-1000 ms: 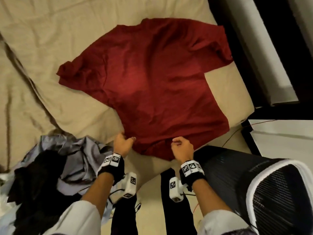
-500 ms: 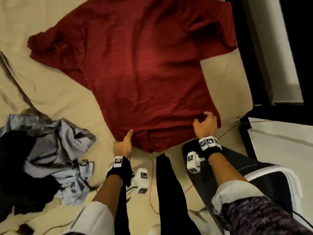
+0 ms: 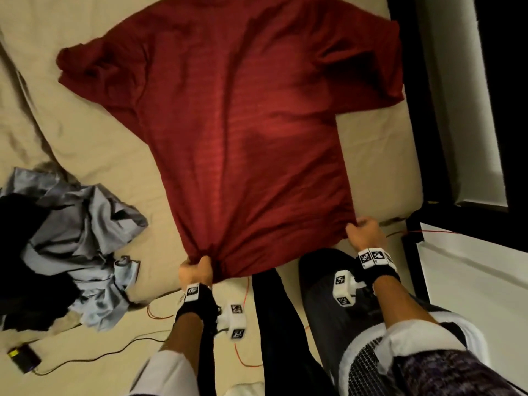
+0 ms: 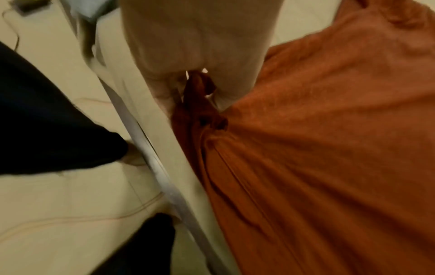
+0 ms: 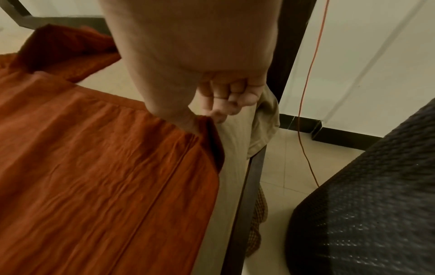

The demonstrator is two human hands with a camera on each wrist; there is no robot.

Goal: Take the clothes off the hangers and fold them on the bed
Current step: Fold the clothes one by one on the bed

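The dark red ribbed T-shirt (image 3: 243, 132) lay spread flat on the beige-sheeted bed (image 3: 94, 155); the left hand (image 3: 195, 271) clutched one bunched hem corner, the right hand (image 3: 364, 231) pinched the other, beside a crumpled grey-blue garment pile (image 3: 83, 247).

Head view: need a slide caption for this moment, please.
Both hands, left hand and right hand, grip the red shirt hem, spread on the bed.
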